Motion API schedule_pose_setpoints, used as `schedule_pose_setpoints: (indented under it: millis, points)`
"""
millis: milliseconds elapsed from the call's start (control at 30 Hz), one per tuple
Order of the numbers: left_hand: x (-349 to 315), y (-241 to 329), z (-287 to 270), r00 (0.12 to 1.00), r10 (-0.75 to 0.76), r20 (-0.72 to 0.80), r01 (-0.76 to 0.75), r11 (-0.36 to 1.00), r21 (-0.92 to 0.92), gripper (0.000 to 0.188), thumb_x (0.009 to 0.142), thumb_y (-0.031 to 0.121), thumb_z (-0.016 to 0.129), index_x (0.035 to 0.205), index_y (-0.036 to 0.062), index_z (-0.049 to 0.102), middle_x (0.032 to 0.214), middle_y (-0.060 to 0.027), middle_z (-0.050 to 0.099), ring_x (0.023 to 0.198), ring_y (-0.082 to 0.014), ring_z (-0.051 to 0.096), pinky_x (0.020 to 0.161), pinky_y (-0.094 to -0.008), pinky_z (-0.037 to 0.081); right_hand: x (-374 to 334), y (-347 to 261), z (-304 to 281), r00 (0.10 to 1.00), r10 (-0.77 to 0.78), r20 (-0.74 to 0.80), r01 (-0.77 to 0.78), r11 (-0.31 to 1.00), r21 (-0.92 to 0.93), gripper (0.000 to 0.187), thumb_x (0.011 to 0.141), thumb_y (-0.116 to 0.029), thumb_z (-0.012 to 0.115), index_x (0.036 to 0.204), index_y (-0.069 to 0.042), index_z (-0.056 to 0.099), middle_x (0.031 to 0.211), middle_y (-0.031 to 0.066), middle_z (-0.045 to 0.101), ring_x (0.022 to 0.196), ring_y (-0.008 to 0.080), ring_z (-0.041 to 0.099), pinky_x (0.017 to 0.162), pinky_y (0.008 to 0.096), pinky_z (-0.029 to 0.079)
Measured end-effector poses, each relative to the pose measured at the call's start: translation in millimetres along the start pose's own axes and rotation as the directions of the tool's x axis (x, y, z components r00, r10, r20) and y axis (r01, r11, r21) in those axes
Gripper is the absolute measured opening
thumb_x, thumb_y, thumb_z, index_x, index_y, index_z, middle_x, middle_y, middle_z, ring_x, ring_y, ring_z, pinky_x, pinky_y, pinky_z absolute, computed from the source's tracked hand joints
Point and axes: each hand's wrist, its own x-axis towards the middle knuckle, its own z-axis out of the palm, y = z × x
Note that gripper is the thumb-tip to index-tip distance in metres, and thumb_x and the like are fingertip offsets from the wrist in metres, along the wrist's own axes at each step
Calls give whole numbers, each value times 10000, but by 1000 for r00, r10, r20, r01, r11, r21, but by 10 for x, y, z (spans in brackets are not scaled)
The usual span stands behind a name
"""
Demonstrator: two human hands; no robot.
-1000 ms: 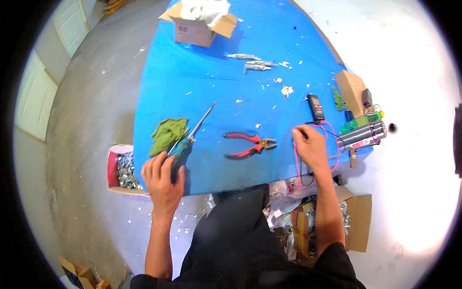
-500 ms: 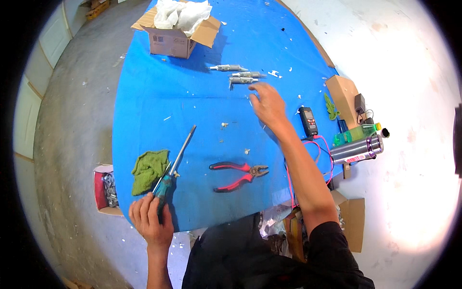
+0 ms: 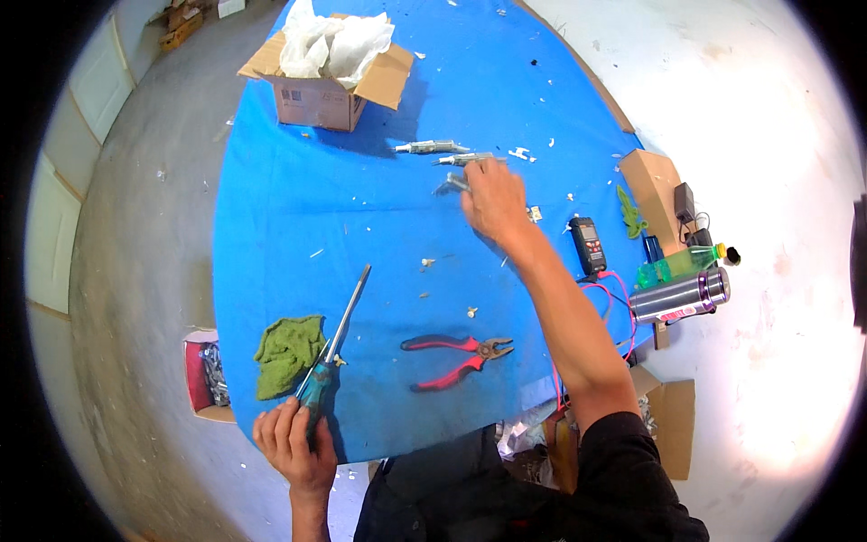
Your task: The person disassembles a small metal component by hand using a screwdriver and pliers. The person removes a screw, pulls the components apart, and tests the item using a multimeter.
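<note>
At the near left table edge my left hand [image 3: 296,443] is closed around the teal handle of a long-shafted screwdriver [image 3: 347,316], its shaft pointing up and away. A thinner rod-like tool [image 3: 312,370] lies alongside it; whether my fingers hold that too is hidden. Further off, my right hand [image 3: 495,200] is closed on one end of a silver tube-shaped metal part [image 3: 452,184], which is tilted and blurred. Two similar silver parts lie just beyond, one [image 3: 432,146] in full view and one [image 3: 464,159] partly behind my fingers.
Red-and-black pliers [image 3: 461,355] lie spread open near the front. A green cloth [image 3: 289,354] is beside the screwdriver. Far left stands an open cardboard box [image 3: 318,103] with white plastic. On the right are a black handheld meter [image 3: 587,244], a green bottle [image 3: 682,262] and a steel flask [image 3: 677,294].
The whole view has shifted slightly. My right hand has closed on the nearest silver part, which has turned from lying level to tilted. My left hand keeps the screwdriver.
</note>
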Motion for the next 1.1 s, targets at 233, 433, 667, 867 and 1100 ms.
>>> schedule_pose_setpoints:
  millis: [233,433,667,867,1100]
  points:
    - [5,37,11,997,23,-75,-23,1000,-2,346,858,66,777,1177,19,652,1255,-145,677,1152,-340,617,1060,-525,415,-1057,-286,-916,873,405,273,-477,589,652,401,942,-175,725,1233,46,558,1014,161,726,862,239,707,756,367,554]
    - [-4,48,65,992,55,-113,-54,998,12,345,860,75,779,1178,12,662,1236,-143,686,1149,-351,619,1050,-497,422,-2440,-1059,-1348,709,376,596,-482,-358,799,473,946,-161,756,1336,34,573,1011,79,698,841,146,650,727,275,515]
    - [-27,192,-169,982,150,-118,-132,980,149,387,856,114,788,1212,36,656,1289,-140,665,1192,-348,600,1079,-508,393,-3207,-1932,-1515,744,212,634,-383,-643,664,332,948,-133,744,1219,-11,597,958,39,639,787,108,592,666,252,472]
    - [-362,815,-544,929,-211,303,353,747,-563,385,912,81,760,1265,-18,642,1133,-121,727,986,-187,686,863,-334,549,-3447,-2152,-1620,789,158,593,-451,-506,735,397,937,-140,758,1278,-12,599,1041,21,685,843,68,615,706,236,500]
    - [-596,1355,-558,861,-171,479,496,493,-715,269,960,67,724,1208,-24,673,1107,-100,737,969,-147,686,848,-288,549,-3727,-2165,-1618,809,19,588,-517,-452,727,400,990,-132,708,1332,26,572,1125,30,664,954,80,625,836,264,529]
